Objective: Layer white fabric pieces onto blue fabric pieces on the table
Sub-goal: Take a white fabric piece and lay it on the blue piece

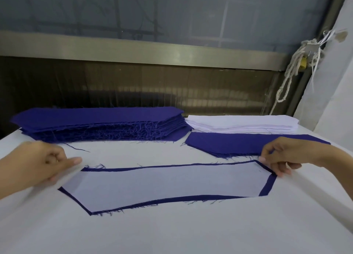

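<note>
Left hand (38, 164) at the left edge of the frame, fingers curled and thumb stretched out, grasped the left end of the white piece (168, 185); that end looked slightly lifted and blurred and hid the blue tip under it. Blue stack (99, 123) sat upper left of centre on the surface (172, 232), a thick pile with frayed threads hanging off its near edge and one loose thread lying on the surface just in front. The white piece lay in the middle of the frame, flat on top of a blue piece (267, 186), with blue showing as a narrow border along the far, near and right sides. A single blue layer (238, 143) lay right of centre, just beside the blue stack and apart from the layered pair. White stack (240, 124) sat right behind that layer, its near edge touching or overlapping it. Right hand (284, 154) came in from the right edge, fingers curled down at the right-end corner of the white piece, pinching it at the blue border. A knotted rope (294, 68) hung in the upper right, against a metal rail (133, 47) that ran across the frame behind the surface.
</note>
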Demonstrator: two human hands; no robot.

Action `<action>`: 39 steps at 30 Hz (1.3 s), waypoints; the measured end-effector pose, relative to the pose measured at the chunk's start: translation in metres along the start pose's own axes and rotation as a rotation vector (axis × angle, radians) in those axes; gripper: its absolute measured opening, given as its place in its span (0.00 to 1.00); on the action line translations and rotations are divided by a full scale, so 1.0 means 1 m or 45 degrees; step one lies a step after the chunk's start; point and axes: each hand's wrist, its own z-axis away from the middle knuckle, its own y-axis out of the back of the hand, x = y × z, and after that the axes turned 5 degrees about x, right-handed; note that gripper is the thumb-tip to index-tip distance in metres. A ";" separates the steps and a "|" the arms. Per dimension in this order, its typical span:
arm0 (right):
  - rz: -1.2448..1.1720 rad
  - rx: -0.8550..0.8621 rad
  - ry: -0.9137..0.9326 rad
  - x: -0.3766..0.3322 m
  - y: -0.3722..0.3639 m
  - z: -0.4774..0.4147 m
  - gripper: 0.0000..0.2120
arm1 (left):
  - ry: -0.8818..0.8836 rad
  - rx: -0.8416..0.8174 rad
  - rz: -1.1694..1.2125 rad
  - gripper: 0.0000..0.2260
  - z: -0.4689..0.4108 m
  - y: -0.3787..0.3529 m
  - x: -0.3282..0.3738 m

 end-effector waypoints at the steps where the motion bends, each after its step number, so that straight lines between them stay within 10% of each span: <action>1: -0.052 0.055 0.000 0.001 0.003 -0.002 0.12 | -0.090 0.120 0.017 0.22 -0.004 -0.003 -0.001; 8: -0.319 0.766 -0.153 0.010 0.030 -0.029 0.09 | -0.632 0.225 -0.052 0.05 -0.015 -0.022 0.079; 18: -0.428 1.267 -0.230 0.051 0.084 -0.077 0.08 | -1.130 0.301 -0.192 0.11 -0.080 -0.099 0.227; 30: -0.008 1.379 -0.487 0.113 0.107 -0.122 0.12 | -1.018 0.167 -0.768 0.09 -0.140 -0.165 0.296; 39: 0.116 1.379 -0.549 0.115 0.107 -0.141 0.15 | -0.893 0.020 -0.438 0.09 -0.157 -0.176 0.298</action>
